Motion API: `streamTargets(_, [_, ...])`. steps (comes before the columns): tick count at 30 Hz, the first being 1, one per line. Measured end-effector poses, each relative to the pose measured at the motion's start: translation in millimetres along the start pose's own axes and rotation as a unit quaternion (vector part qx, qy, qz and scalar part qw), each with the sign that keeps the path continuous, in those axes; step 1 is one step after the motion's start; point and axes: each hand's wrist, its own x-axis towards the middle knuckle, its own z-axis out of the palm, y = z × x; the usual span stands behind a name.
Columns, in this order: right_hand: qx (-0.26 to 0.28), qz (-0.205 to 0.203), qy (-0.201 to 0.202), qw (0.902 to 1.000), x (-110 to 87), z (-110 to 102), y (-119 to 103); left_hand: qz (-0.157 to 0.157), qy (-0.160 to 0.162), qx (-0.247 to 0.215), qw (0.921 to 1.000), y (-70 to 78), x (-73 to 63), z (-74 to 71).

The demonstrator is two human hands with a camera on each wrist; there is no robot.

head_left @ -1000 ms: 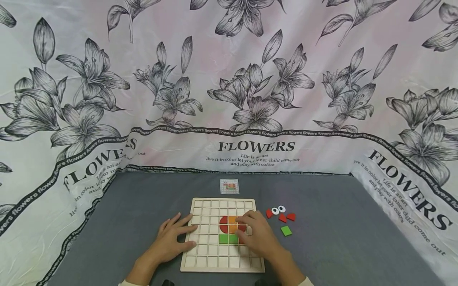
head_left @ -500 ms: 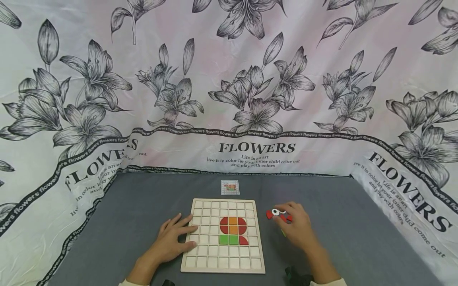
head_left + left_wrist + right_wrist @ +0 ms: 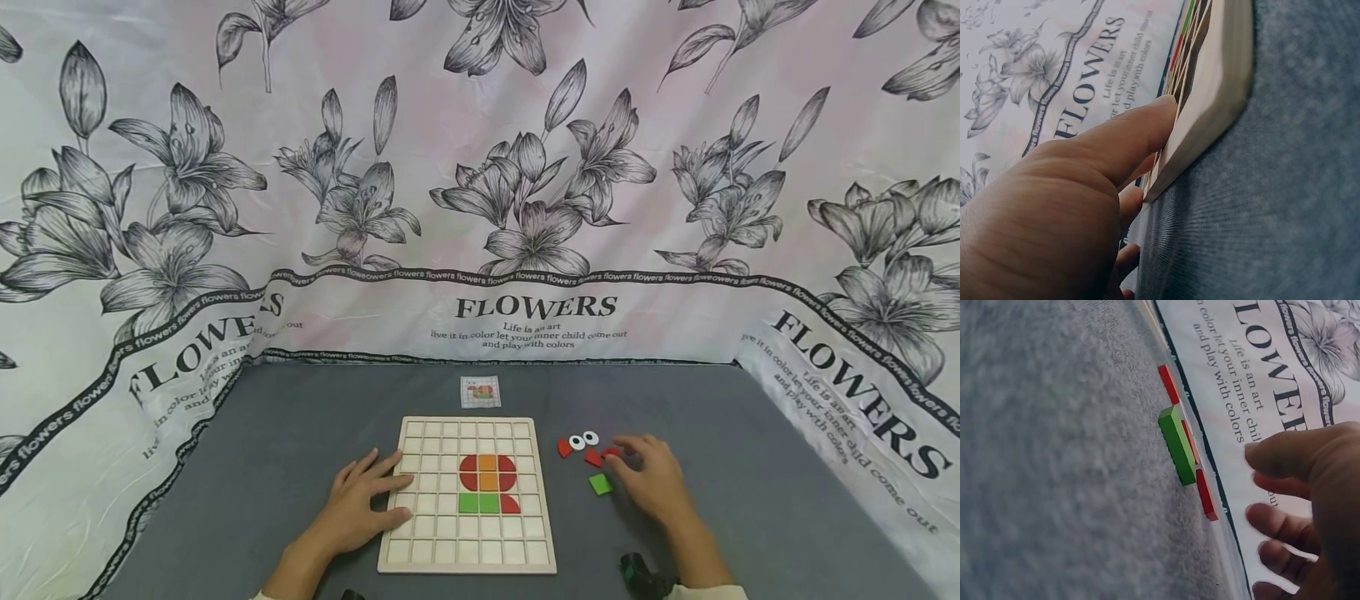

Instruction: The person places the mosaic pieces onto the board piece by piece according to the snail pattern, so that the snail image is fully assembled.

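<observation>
The setting is backed by a white fabric curtain (image 3: 525,200) printed with grey lilies and the word FLOWERS, hung beyond the board. A dark grey cloth-covered surface (image 3: 712,433) is spread beneath it. On this, a pale wooden square-celled grid board (image 3: 431,527) is laid flat.

The board's left edge is touched by the left hand (image 3: 360,506), held palm down with fingers spread and extended, its thumb rested on the rim; its grip is released. To the right of the board, the right hand (image 3: 651,475) is held low over the surface, wrist angled inward and fingers loosely bent. Its grip is released too, with thumb and index finger set apart.

A small white printed card (image 3: 480,392) is placed just beyond the board's far edge. Inside the board, right of its centre, orange squares (image 3: 488,472), green squares (image 3: 478,502) and red quarter-circles (image 3: 468,472) are seated. Right of the board, a loose green square (image 3: 600,484) is seen, with red wedge pieces (image 3: 592,457), the rightmost one nearest the right fingertips, and white eye discs (image 3: 576,442) with black centres.
</observation>
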Motion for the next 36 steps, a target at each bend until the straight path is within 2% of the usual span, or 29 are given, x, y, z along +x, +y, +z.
streamTargets(6, [-0.007,-0.012,-0.047,0.9988,0.2,4.7,6.8,-0.001,-0.001,-0.005,1.0000,0.2,-0.9,-0.5])
streamTargets(10, [-0.015,-0.008,-0.061,0.9980,0.3,6.3,7.8,-0.004,-0.003,-0.004,1.0000,0.6,-0.4,-1.2])
streamTargets(16, [-0.021,0.004,-0.051,0.9985,-0.6,8.3,7.3,-0.004,-0.005,-0.007,1.0000,1.3,-0.2,-1.6])
streamTargets(25, [-0.023,-0.009,-0.028,0.9993,-2.4,7.0,4.8,-0.006,-0.003,-0.004,1.0000,0.6,0.1,-0.5])
streamTargets(27, [-0.029,0.002,-0.029,0.9992,-2.5,6.3,5.1,-0.006,-0.003,-0.003,1.0000,0.2,0.2,-0.4])
streamTargets(32, [-0.055,0.059,-0.057,0.9951,-3.1,3.7,4.6,-0.003,-0.003,-0.003,1.0000,-0.7,-0.1,-0.3])
streamTargets(36, [-0.056,0.070,-0.071,0.9935,-3.5,1.8,2.9,-0.002,-0.006,-0.003,1.0000,-0.6,-0.1,-0.4])
